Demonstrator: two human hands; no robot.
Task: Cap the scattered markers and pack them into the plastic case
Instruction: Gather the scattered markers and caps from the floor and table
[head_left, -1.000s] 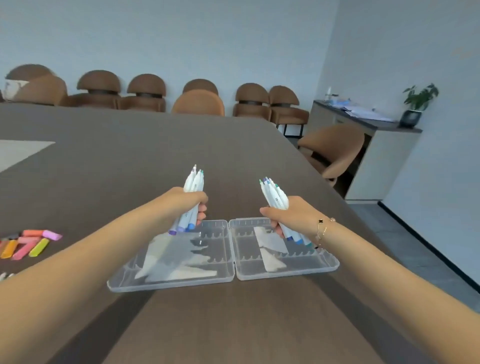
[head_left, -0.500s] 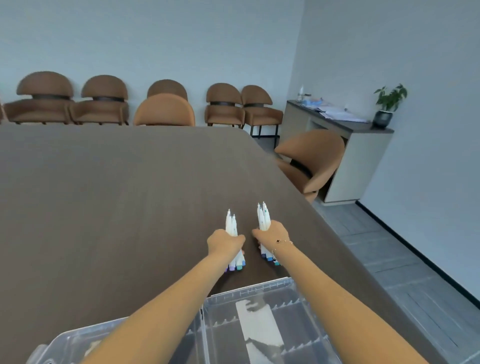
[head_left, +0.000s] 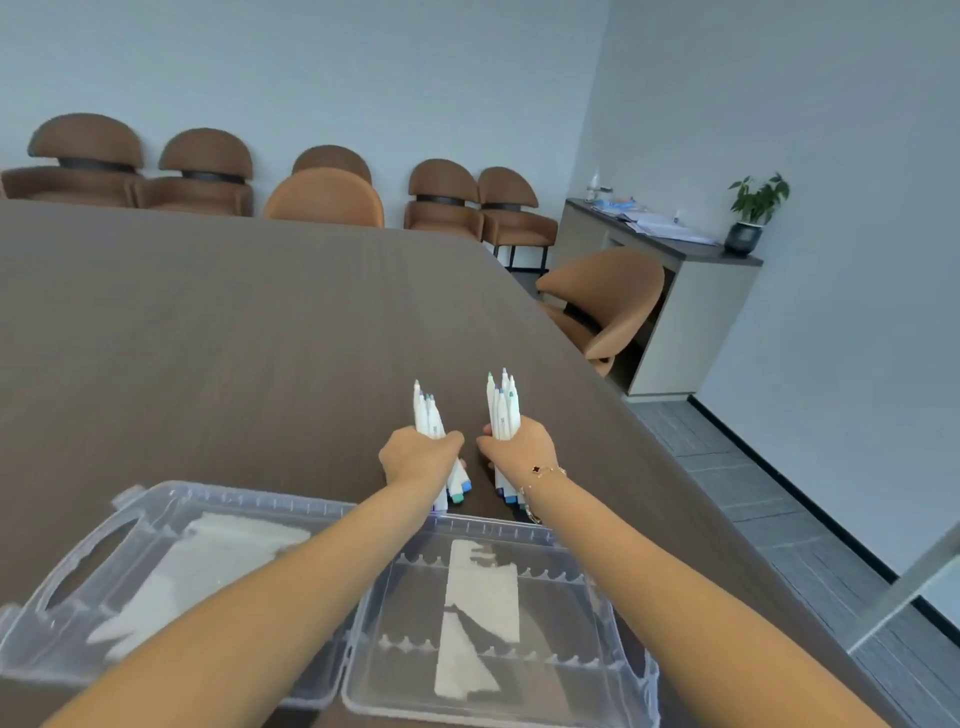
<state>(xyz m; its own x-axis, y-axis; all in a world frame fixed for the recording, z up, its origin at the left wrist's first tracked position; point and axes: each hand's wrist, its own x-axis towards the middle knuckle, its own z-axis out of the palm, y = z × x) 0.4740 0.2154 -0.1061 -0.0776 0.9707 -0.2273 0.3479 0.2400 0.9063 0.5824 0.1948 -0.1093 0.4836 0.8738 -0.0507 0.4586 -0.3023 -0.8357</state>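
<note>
Gripping: my left hand (head_left: 418, 457) is curled tight round a bundle of markers, the left bundle (head_left: 429, 415); my right hand (head_left: 519, 448) is curled tight round another, the right bundle (head_left: 503, 411).
Left bundle: white barrels, tips pointing up and away from me, coloured ends sticking out below my fist toward the case; those lower ends look to be at or just above the table, I cannot tell which.
Right bundle: likewise upright and a little tilted, fine tips showing blue and green at the top, blue ends low by my wrist.
Hands: side by side, near each other but apart, both beyond the far edge of the case.
Bracelet (head_left: 540, 472): thin chain with a dark charm on my right wrist.
Case (head_left: 623, 675): clear plastic, opened flat in two halves, close to me under my forearms; notched dividers run across both halves, and a pale patch, sheet or glare I cannot tell, shows in each.
Handle (head_left: 88, 561): cut-out at the case's left end.
Table (head_left: 208, 338): dark brown wood grain, bearing the case.
Chairs (head_left: 202, 171): brown, lined along the far wall, one more at the table's right corner.
Sideboard (head_left: 685, 312): at the right wall, with papers and a potted plant (head_left: 756, 208) on top.
</note>
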